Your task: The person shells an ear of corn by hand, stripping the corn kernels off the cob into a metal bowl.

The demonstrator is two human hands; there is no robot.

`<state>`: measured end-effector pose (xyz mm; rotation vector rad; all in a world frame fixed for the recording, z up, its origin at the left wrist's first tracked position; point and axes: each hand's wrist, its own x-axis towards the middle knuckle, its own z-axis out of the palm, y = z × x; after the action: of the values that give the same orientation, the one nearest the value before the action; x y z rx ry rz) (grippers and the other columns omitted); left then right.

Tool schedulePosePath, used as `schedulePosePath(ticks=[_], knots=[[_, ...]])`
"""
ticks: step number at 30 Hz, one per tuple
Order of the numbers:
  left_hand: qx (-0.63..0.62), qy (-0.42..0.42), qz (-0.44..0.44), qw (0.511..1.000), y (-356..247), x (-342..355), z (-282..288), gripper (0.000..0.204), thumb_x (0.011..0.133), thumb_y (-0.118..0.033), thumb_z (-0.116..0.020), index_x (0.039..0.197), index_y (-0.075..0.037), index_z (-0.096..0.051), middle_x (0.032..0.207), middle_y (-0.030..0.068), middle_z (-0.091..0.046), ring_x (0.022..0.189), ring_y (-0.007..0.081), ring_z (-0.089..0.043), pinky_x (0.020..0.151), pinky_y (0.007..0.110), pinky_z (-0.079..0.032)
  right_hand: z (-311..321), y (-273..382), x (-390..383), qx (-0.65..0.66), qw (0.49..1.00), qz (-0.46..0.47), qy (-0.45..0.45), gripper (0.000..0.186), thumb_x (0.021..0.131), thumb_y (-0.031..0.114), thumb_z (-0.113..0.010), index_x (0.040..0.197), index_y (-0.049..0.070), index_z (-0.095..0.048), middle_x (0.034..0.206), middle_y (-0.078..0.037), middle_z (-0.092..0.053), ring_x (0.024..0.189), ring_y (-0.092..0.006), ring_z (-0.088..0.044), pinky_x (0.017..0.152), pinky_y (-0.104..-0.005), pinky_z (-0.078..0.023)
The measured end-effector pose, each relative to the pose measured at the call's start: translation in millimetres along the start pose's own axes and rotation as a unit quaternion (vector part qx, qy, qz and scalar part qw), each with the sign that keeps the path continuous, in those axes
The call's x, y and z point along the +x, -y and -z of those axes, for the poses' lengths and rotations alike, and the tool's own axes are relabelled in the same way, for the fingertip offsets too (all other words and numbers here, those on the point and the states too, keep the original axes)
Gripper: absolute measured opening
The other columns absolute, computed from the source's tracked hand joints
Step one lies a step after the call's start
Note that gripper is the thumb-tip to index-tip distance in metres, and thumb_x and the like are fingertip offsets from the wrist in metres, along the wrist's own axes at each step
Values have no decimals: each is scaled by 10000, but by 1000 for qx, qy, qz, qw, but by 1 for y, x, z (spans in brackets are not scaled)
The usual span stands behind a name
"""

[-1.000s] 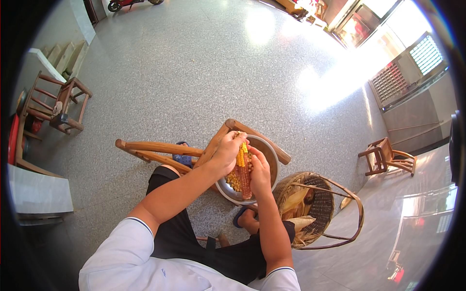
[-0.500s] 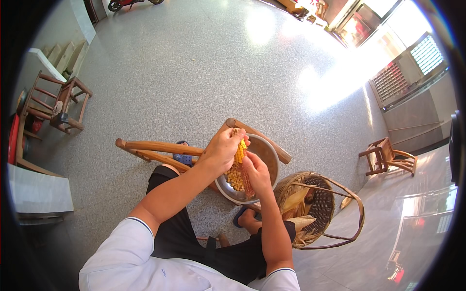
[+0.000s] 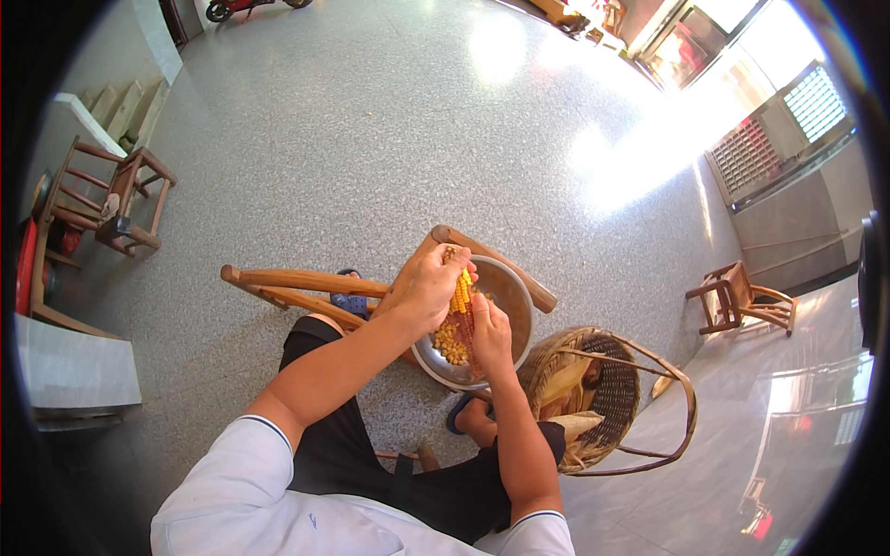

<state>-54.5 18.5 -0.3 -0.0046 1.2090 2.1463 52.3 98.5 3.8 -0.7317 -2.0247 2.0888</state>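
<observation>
In my left hand [image 3: 438, 283] is an ear of corn [image 3: 462, 295] with yellow kernels, gripped near its far end. My right hand [image 3: 492, 334] is closed round a reddish bare corn cob [image 3: 476, 361], pressed alongside the ear. My fingers partly hide where the two meet. Both are held over a round metal basin [image 3: 521, 313]. Loose yellow kernels [image 3: 450, 347] lie in the basin below my hands.
Wooden bars [image 3: 315, 280] of a frame reach out beside the basin. A wicker basket [image 3: 607, 394] with husked-looking ears and a tall handle stands to the right. Small wooden chairs [image 3: 742, 301] [image 3: 139, 199] stand on the speckled floor [image 3: 324, 157] at both sides.
My right hand has shifted slightly along the ear and turned, its thumb now more upright. My left hand stays nearly in place, keeping its hold.
</observation>
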Motion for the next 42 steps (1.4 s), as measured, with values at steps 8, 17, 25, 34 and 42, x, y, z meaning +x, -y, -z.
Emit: schedulePosePath(ticks=[8,17,25,34,42], knots=[[-34,-9,39,999,-2,3,1,161,973,-180,-539,1015,-26,-525,890,72,-575,824,159,-576,742,295,-501,8,-27,12,78,996,29,-24,312,1018,251,-444,1023,-11,-612,904,-69,-643,711,-104,-613,610,-241,-513],[-9,4,22,1000,6,-2,-3,156,971,-163,-538,1020,-15,-532,921,81,-574,853,164,-571,779,299,-497,3,-16,8,112,993,-22,20,334,991,321,-515,1045,3,-606,855,-48,-641,663,-97,-609,587,-221,-501],[-8,-2,20,1000,8,-2,-2,158,972,-162,-537,1007,-7,-535,908,81,-576,824,164,-574,759,299,-500,7,-18,9,132,990,-42,22,350,1004,332,-483,993,4,-604,748,-52,-633,576,-110,-595,532,-223,-482],[-15,-21,14,1000,7,-3,-6,173,951,-188,-590,978,-22,-546,854,62,-585,773,142,-580,680,286,-517,12,-28,15,197,978,-59,-23,344,1009,300,-459,1007,-19,-587,824,-84,-636,633,-134,-623,543,-265,-526],[10,-4,8,1000,8,-2,-5,177,965,-183,-563,999,-10,-546,888,78,-571,822,163,-560,766,292,-489,5,-19,11,166,985,-40,22,284,965,287,-573,1073,25,-583,901,-28,-634,706,-84,-600,620,-228,-513]])
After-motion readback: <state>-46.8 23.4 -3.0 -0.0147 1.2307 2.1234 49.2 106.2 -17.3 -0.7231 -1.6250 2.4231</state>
